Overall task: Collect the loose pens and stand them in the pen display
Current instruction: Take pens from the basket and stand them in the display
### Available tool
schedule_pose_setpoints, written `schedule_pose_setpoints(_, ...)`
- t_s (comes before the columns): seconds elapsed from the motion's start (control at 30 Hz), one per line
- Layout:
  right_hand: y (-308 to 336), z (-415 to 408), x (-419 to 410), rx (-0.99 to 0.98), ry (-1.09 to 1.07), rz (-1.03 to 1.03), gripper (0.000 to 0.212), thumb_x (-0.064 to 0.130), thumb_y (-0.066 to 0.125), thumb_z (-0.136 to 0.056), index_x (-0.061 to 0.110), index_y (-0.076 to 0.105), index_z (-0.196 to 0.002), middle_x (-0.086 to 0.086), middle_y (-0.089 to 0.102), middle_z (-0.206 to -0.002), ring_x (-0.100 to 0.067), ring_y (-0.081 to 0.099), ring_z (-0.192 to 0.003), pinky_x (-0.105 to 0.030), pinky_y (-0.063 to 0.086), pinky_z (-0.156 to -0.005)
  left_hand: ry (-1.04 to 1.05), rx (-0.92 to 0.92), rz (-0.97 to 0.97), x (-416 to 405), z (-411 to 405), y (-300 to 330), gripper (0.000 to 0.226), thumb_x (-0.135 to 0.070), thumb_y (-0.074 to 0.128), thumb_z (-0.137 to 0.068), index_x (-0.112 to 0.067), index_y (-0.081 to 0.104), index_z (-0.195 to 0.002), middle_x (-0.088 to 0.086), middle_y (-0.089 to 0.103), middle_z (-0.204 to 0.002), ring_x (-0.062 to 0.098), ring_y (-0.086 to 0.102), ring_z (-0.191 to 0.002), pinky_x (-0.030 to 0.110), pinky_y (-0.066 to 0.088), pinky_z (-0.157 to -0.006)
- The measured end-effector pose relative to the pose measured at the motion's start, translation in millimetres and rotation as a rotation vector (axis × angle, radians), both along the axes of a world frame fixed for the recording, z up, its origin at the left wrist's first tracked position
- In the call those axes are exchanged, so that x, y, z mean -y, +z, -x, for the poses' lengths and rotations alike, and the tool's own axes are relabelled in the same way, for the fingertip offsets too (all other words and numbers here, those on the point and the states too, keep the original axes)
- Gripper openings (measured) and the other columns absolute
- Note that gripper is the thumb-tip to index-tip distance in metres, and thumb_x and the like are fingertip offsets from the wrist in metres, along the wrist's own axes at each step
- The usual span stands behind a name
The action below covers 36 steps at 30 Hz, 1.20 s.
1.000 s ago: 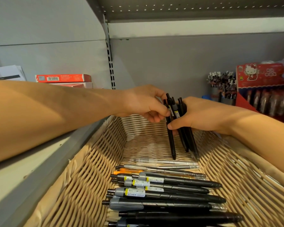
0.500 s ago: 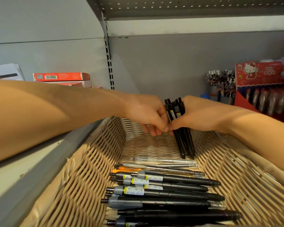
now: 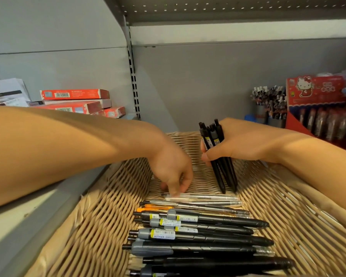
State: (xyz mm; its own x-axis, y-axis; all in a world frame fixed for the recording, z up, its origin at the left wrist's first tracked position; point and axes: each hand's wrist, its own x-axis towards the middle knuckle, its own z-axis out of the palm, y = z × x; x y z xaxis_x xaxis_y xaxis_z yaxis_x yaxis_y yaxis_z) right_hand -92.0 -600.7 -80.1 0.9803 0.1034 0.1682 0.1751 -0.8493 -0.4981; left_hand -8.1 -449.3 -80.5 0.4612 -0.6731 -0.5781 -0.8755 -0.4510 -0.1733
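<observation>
Black pens [image 3: 218, 154] stand bunched upright; loose pens [image 3: 198, 232] lie flat in rows.

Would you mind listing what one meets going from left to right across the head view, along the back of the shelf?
Red boxes → shelf upright → black pens gripped in the right hand → pen cups → red Hello Kitty display.

No legible text, barcode stickers on black pens [image 3: 198, 236], barcode on red box [image 3: 74, 94]
</observation>
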Motion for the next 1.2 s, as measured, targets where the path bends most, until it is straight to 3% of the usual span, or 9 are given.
schedule_pose_setpoints(0.1, 0, 1, -1, -0.014, -0.004, -0.004, 0.006, 0.026, 0.077, -0.086, 0.025, 0.074, -0.091, 0.009, 0.075, -0.086, -0.002, 0.069, -0.076, -0.021, 0.051, -0.07, -0.02, 0.002, -0.03, 1, -4, -2, 0.008, -0.028, 0.065, -0.095, -0.022, 0.063, -0.099, 0.003, 0.07, -0.097, 0.017, 0.063, -0.093, 0.039, 0.052, -0.089)
schedule_pose_setpoints(0.2, 0, 2, -1, -0.033, -0.004, 0.002, 0.005, 0.025, 0.076, -0.087, 0.022, 0.073, -0.085, 0.01, 0.072, -0.076, -0.003, 0.065, -0.069, -0.024, 0.047, -0.068, 0.082, -0.055, 0.083, -4, -13, 5, 0.014, -0.023, 0.068, -0.091, -0.013, 0.066, -0.101, -0.009, 0.07, -0.076, 0.006, 0.067, -0.077, 0.032, 0.057, -0.077)
schedule_pose_setpoints(0.37, 2, 2, -1, -0.018, -0.042, 0.011, 0.013, 0.029, 0.078, -0.085, 0.022, 0.069, -0.08, 0.004, 0.071, -0.077, -0.014, 0.067, -0.074, -0.035, 0.048, -0.073, 0.235, -0.135, 0.696, -12, -25, 25, 0.01, -0.021, 0.074, -0.087, -0.013, 0.068, -0.087, -0.011, 0.066, -0.06, 0.008, 0.065, -0.065, 0.021, 0.055, -0.062)
schedule_pose_setpoints(0.47, 1, 0, -3, -0.017, -0.053, 0.001, 0.015, 0.031, 0.078, -0.085, 0.021, 0.071, -0.094, -0.003, 0.075, -0.093, -0.019, 0.07, -0.089, -0.039, 0.053, -0.087, 0.229, -0.213, 0.986, -5, -20, 27, 0.01, -0.011, 0.071, -0.086, -0.018, 0.064, -0.09, -0.003, 0.067, -0.072, 0.01, 0.064, -0.067, 0.022, 0.055, -0.063)
schedule_pose_setpoints(0.57, 1, 1, -3, -0.008, -0.05, -0.013, 0.015, 0.028, 0.08, -0.084, 0.022, 0.072, -0.096, -0.004, 0.074, -0.097, -0.022, 0.069, -0.095, -0.043, 0.052, -0.095, 0.213, -0.274, 1.054, 1, -13, 22, 0.023, -0.008, 0.074, -0.085, -0.019, 0.061, -0.1, 0.01, 0.073, -0.09, 0.014, 0.069, -0.073, 0.027, 0.06, -0.07)
schedule_pose_setpoints(0.7, 2, 3, -2, 0.019, -0.043, -0.066, 0.01, 0.021, 0.08, -0.083, 0.018, 0.075, -0.091, -0.004, 0.077, -0.093, -0.024, 0.07, -0.096, -0.049, 0.051, -0.1, 0.22, -0.394, 1.106, -3, -10, 21, 0.032, -0.004, 0.076, -0.084, -0.018, 0.054, -0.103, 0.006, 0.073, -0.082, 0.011, 0.07, -0.069, 0.024, 0.06, -0.068)
schedule_pose_setpoints(0.9, 1, 3, -1, 0.012, -0.035, -0.063, 0.005, 0.018, 0.078, -0.082, 0.015, 0.076, -0.086, -0.003, 0.077, -0.085, -0.024, 0.072, -0.089, -0.047, 0.054, -0.092, 0.356, -0.603, 1.08, -5, -15, 23, 0.02, -0.005, 0.067, -0.091, -0.014, 0.052, -0.102, 0.01, 0.075, -0.082, 0.021, 0.074, -0.079, 0.031, 0.062, -0.073)
schedule_pose_setpoints(1.03, 1, 3, -2, 0.011, -0.033, -0.03, 0.005, 0.022, 0.077, -0.083, 0.018, 0.077, -0.086, 0.003, 0.077, -0.081, -0.017, 0.072, -0.081, -0.033, 0.053, -0.075, 0.388, -0.509, 0.752, -6, -16, 18, 0.012, -0.025, 0.062, -0.097, -0.02, 0.072, -0.101, 0.003, 0.077, -0.085, 0.018, 0.075, -0.083, 0.026, 0.06, -0.07)
schedule_pose_setpoints(1.2, 1, 3, -2, 0.022, -0.042, -0.016, 0.006, 0.023, 0.079, -0.082, 0.022, 0.073, -0.083, 0.005, 0.074, -0.079, -0.012, 0.071, -0.079, -0.031, 0.054, -0.077, 0.241, -0.322, 0.237, -5, -3, 4, 0.015, -0.036, 0.061, -0.096, -0.024, 0.068, -0.104, -0.004, 0.074, -0.097, 0.01, 0.072, -0.089, 0.03, 0.058, -0.081)
